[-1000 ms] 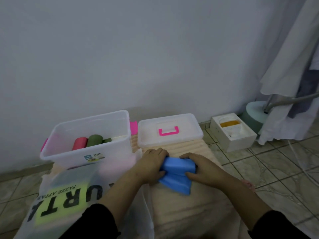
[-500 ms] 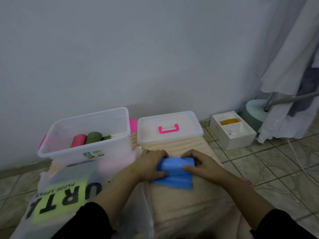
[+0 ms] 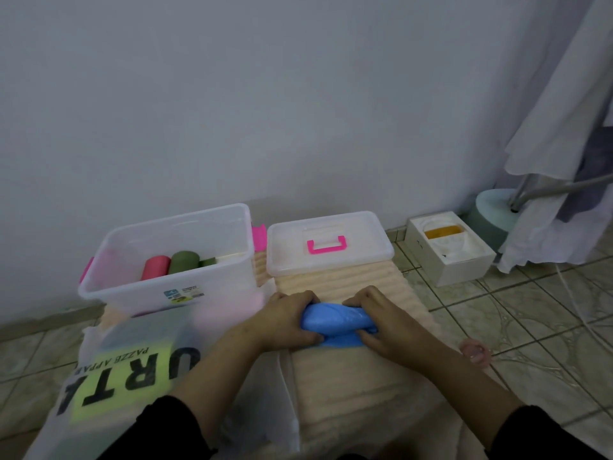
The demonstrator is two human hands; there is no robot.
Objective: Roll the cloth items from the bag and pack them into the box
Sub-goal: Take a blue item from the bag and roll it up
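1. Translucent white plastic bag with black lettering on a yellow-green panel (image 3: 109, 376): lies at my near left, its mouth toward the box.
2. Clear rectangular plastic storage box with pink latches (image 3: 166, 260): open, far left, by the wall. Holds a pink cloth roll (image 3: 155, 267) and a dark green cloth roll (image 3: 183, 261) side by side; a third roll behind them is mostly hidden.
3. My left hand (image 3: 285, 318): fingers curled over the left end of the blue cloth, thumb beneath, gripping it.
4. Soft blue cloth, nearly all rolled (image 3: 336, 322): rests on the ribbed beige mat (image 3: 348, 386) between my hands; a short flat tail shows at its near edge.
5. My right hand (image 3: 386, 322): fingers wrapped over the right end, holding firmly.
6. Handling note, my judgement: keep equal pressure at both ends so the roll stays even, and tuck the tail under before lifting toward the box.
7. Clear flat plastic lid with pink handle (image 3: 330, 245): lies on the mat beyond my hands.
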